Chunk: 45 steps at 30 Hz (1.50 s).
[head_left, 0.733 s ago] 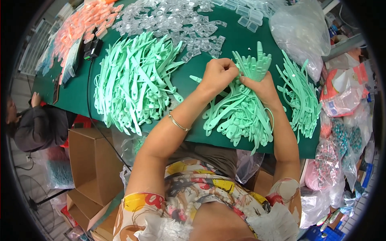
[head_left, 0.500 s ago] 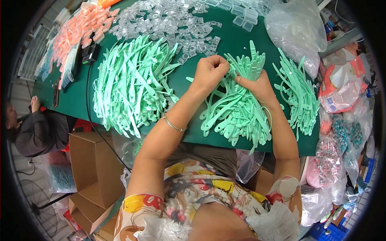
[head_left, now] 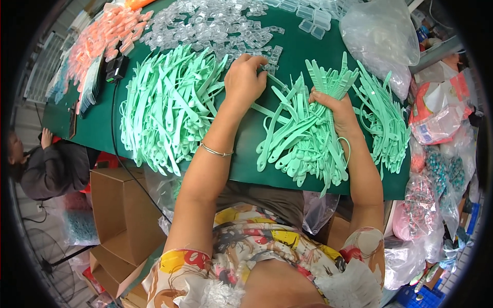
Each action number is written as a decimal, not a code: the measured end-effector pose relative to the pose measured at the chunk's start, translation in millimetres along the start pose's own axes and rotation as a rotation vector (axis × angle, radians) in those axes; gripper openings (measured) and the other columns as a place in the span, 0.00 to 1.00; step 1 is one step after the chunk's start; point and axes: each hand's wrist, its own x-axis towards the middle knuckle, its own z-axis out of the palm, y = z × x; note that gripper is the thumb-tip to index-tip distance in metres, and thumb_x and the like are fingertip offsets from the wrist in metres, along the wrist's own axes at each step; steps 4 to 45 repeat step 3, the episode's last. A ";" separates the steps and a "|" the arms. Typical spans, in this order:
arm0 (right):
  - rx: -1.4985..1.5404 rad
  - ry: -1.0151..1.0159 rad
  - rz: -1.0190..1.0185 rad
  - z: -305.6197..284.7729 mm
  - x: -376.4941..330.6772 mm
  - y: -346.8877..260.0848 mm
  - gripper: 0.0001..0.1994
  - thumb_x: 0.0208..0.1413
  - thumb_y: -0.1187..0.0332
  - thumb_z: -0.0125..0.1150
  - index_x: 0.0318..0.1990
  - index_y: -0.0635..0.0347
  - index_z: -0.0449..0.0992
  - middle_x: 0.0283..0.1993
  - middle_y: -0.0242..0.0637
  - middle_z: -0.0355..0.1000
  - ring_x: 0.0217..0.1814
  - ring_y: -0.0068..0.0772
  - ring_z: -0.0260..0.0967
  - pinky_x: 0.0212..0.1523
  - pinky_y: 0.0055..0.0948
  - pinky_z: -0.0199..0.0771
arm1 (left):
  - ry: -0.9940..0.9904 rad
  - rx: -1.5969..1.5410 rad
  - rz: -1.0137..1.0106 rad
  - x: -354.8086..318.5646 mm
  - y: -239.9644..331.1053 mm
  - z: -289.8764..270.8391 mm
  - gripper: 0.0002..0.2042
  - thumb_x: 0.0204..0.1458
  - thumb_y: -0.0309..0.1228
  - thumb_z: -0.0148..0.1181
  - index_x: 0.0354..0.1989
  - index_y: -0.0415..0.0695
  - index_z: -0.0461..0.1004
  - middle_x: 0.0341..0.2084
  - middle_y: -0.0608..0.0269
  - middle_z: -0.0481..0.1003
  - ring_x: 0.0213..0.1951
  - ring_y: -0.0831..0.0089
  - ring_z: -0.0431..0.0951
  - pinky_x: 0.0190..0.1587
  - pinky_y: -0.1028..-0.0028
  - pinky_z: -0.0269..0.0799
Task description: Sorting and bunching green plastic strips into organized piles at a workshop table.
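Observation:
My right hand (head_left: pixel 336 110) is closed round a bundle of mint-green plastic strips (head_left: pixel 328 82), whose ridged ends stick up above the fist. The rounded ends of more strips (head_left: pixel 308 154) fan out below it over the green table. My left hand (head_left: pixel 244 79) is over the table, left of the bundle, with bent fingers. Its thumb tip and forefinger stand apart, and nothing shows between them; the other fingers are partly hidden. Loose strips lie just right of that hand, one end close to the thumb. A large heap of the same strips (head_left: pixel 169 110) is on its left.
Clear plastic pieces (head_left: pixel 205 25) and orange pieces (head_left: pixel 110 31) are spread at the back. Another strip pile (head_left: pixel 385 123) lies on the right, below a clear bag (head_left: pixel 380 33). A black cable (head_left: pixel 113 128) crosses the left side. A person (head_left: pixel 51 164) sits far left, near cardboard boxes (head_left: pixel 118 205).
My left hand has moved left and away from the bundle, its thumb and forefinger parting. My right hand has shifted slightly right, still gripping the strips, whose ridged ends now lean right.

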 end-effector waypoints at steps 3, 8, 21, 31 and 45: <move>-0.011 0.004 0.019 1.9 -1.2 -0.3 0.14 0.45 0.69 0.63 0.39 0.65 0.71 0.29 0.37 0.72 0.33 0.27 0.69 0.39 0.25 0.69 | 0.014 0.135 0.147 0.1 -1.3 5.1 0.13 0.40 0.28 0.63 0.37 0.47 0.77 0.34 0.59 0.74 0.39 0.61 0.73 0.40 0.67 0.69; -0.011 0.004 0.019 1.9 -1.2 -0.3 0.14 0.45 0.69 0.63 0.39 0.65 0.71 0.29 0.37 0.72 0.33 0.27 0.69 0.39 0.25 0.69 | 0.014 0.135 0.147 0.1 -1.3 5.1 0.13 0.40 0.28 0.63 0.37 0.47 0.77 0.34 0.59 0.74 0.39 0.61 0.73 0.40 0.67 0.69; -0.011 0.004 0.019 1.9 -1.2 -0.3 0.14 0.45 0.69 0.63 0.39 0.65 0.71 0.29 0.37 0.72 0.33 0.27 0.69 0.39 0.25 0.69 | 0.014 0.135 0.147 0.1 -1.3 5.1 0.13 0.40 0.28 0.63 0.37 0.47 0.77 0.34 0.59 0.74 0.39 0.61 0.73 0.40 0.67 0.69; -0.011 0.004 0.019 1.9 -1.2 -0.3 0.14 0.45 0.69 0.63 0.39 0.65 0.71 0.29 0.37 0.72 0.33 0.27 0.69 0.39 0.25 0.69 | 0.014 0.135 0.147 0.1 -1.3 5.1 0.13 0.40 0.28 0.63 0.37 0.47 0.77 0.34 0.59 0.74 0.39 0.61 0.73 0.40 0.67 0.69; -0.011 0.004 0.019 1.9 -1.2 -0.3 0.14 0.45 0.69 0.63 0.39 0.65 0.71 0.29 0.37 0.72 0.33 0.27 0.69 0.39 0.25 0.69 | 0.014 0.135 0.147 0.1 -1.3 5.1 0.13 0.40 0.28 0.63 0.37 0.47 0.77 0.34 0.59 0.74 0.39 0.61 0.73 0.40 0.67 0.69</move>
